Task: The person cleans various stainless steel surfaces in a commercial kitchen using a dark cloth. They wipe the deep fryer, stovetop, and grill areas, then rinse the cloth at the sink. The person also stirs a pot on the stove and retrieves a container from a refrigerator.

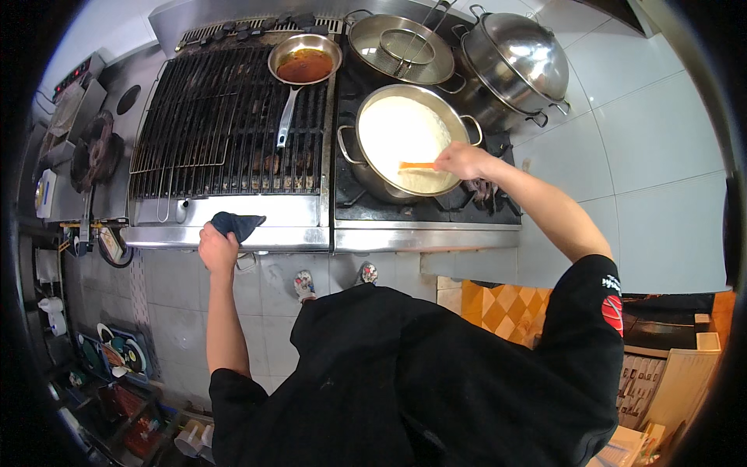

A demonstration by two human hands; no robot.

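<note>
My right hand [464, 160] grips an orange utensil [417, 166], its lower end hidden in the pale creamy liquid [402, 128]. That liquid fills much of a two-handled steel pot [382, 184] standing on the black stove top. My left hand [219, 248] holds a bunched dark cloth [239, 226] over the steel front ledge [274, 211] of the grill. Between my hands and farther back, a small steel frying pan [305, 58] with reddish-brown liquid rests on the grill grate, its handle pointing towards me.
Behind the pot stands a wide pan [373, 44] of liquid with a wire strainer [407, 48] over it. A domed steel steamer [525, 58] occupies the back right corner. A wire rack [181, 131] lies on the black grill grate [251, 117]. A tiled wall [636, 128] borders the stove's right side.
</note>
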